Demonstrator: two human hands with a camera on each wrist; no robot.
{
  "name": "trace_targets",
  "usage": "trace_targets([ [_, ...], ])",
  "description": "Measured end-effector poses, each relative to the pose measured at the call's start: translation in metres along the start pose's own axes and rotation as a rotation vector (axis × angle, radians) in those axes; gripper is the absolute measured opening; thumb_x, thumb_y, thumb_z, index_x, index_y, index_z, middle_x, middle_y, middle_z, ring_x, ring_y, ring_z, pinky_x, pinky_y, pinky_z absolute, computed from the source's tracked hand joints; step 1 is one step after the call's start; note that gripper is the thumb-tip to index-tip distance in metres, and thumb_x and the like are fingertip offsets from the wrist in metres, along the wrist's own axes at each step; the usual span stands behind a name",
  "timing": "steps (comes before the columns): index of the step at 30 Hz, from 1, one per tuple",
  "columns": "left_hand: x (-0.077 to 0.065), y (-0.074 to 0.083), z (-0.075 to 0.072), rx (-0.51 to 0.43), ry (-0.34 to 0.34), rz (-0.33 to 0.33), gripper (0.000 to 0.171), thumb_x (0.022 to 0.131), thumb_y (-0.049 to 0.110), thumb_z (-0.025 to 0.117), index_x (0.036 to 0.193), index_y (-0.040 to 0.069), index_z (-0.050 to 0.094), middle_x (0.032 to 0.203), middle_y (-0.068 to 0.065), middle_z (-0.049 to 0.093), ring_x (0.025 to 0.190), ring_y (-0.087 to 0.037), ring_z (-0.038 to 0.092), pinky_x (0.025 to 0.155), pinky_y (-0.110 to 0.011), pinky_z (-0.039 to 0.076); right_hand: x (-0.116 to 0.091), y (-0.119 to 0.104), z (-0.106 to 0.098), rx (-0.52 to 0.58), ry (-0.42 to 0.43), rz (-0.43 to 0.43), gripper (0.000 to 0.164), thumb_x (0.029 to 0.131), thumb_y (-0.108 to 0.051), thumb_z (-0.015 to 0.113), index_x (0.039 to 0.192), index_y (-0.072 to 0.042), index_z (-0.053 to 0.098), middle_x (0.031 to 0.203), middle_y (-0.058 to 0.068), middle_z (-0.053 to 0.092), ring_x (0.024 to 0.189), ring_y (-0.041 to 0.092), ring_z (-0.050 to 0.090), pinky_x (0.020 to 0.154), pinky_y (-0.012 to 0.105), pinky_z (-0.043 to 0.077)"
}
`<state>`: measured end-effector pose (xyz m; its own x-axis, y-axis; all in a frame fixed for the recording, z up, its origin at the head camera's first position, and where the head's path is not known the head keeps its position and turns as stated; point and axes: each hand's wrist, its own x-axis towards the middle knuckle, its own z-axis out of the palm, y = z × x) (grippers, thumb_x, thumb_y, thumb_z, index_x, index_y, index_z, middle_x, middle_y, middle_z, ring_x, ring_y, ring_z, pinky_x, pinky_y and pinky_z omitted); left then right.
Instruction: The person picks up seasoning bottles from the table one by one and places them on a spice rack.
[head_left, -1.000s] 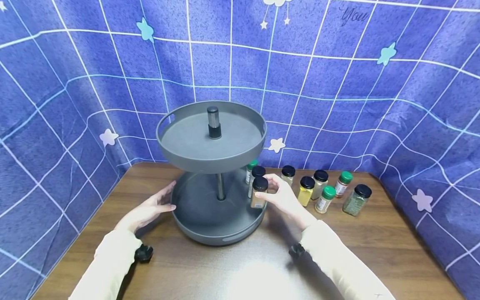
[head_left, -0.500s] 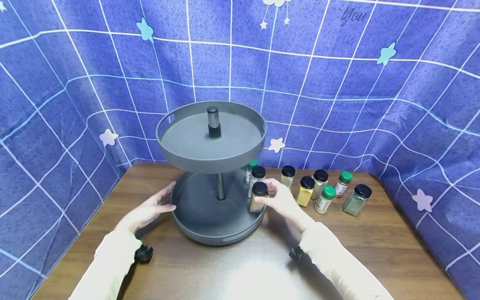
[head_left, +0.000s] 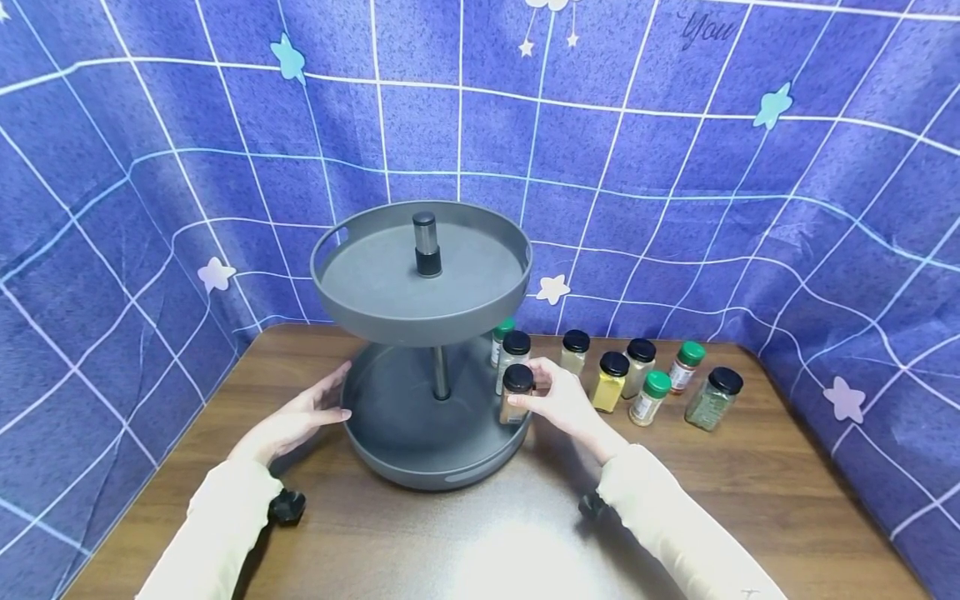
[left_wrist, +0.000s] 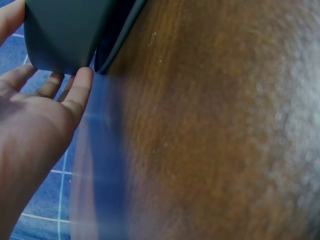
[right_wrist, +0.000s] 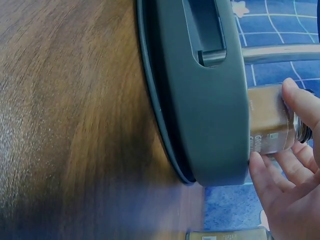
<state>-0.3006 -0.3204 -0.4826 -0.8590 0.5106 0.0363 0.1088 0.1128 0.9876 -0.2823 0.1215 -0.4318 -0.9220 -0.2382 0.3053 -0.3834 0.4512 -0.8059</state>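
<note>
My right hand (head_left: 566,407) pinches a brown-filled, black-capped spice jar (head_left: 513,409) between thumb and fingers. It stands upright at the right side of the grey two-tier turntable's lower tray (head_left: 405,429). The right wrist view shows the jar (right_wrist: 267,117) just inside the tray wall (right_wrist: 215,125), its base hidden behind that wall. At the tray's left side, my left hand (head_left: 292,425) rests against the rim. Seen from the left wrist, its extended fingers (left_wrist: 80,90) touch the wall. Behind the held jar are another black-capped jar (head_left: 512,367) and a green-capped jar (head_left: 498,346), both in the lower tray.
The upper tray (head_left: 375,292) overhangs the lower one around a central post (head_left: 441,375). Several spice jars stand on the wooden table (head_left: 750,500) at right, among them a yellow one (head_left: 609,387) and a green-herb one (head_left: 711,404). A blue curtain (head_left: 637,167) hangs behind.
During the first half second, my right hand lowered the brown jar slightly towards the front of the lower tray. Since then jar and hand look almost still. The left hand keeps its place.
</note>
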Motion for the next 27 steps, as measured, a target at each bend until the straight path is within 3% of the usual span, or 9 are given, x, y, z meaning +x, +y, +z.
trace_targets([
  [11,0.0,0.001,0.0,-0.008,0.001,-0.009,0.085,0.09,0.001,0.057,0.153,0.011,0.0,0.157,-0.015,-0.011,0.141,-0.041,-0.009,0.107,-0.062,-0.002,-0.002,-0.001,-0.005,0.053,-0.014,0.006,0.047,0.074,-0.015,0.08,0.115,-0.005,0.061,0.108,0.013,0.068,0.099,0.027,0.065,0.09,0.04,0.049],
  [19,0.0,0.001,0.0,-0.01,0.012,-0.017,0.086,0.09,0.001,0.058,0.153,0.012,0.001,0.157,-0.015,-0.011,0.141,-0.042,-0.008,0.108,-0.062,-0.001,-0.003,0.0,-0.01,0.13,-0.014,-0.012,0.043,0.077,-0.006,0.076,0.114,0.005,0.058,0.107,0.024,0.065,0.098,0.038,0.063,0.089,0.05,0.048],
  [23,0.0,0.0,-0.001,-0.001,0.012,-0.019,0.086,0.09,0.002,0.058,0.153,0.012,0.001,0.158,-0.015,-0.011,0.141,-0.042,-0.007,0.108,-0.062,0.001,-0.003,-0.002,-0.017,0.145,-0.033,-0.01,0.043,0.077,-0.009,0.077,0.114,0.0,0.058,0.108,0.018,0.066,0.099,0.033,0.063,0.091,0.049,0.047],
  [27,0.0,0.0,-0.001,0.002,0.008,-0.015,0.085,0.09,0.002,0.058,0.153,0.012,0.001,0.158,-0.015,-0.011,0.141,-0.042,-0.006,0.108,-0.061,0.002,-0.009,-0.028,-0.031,0.159,-0.062,-0.037,0.046,0.078,-0.007,0.076,0.117,0.006,0.056,0.112,0.024,0.063,0.104,0.04,0.06,0.092,0.035,0.048],
])
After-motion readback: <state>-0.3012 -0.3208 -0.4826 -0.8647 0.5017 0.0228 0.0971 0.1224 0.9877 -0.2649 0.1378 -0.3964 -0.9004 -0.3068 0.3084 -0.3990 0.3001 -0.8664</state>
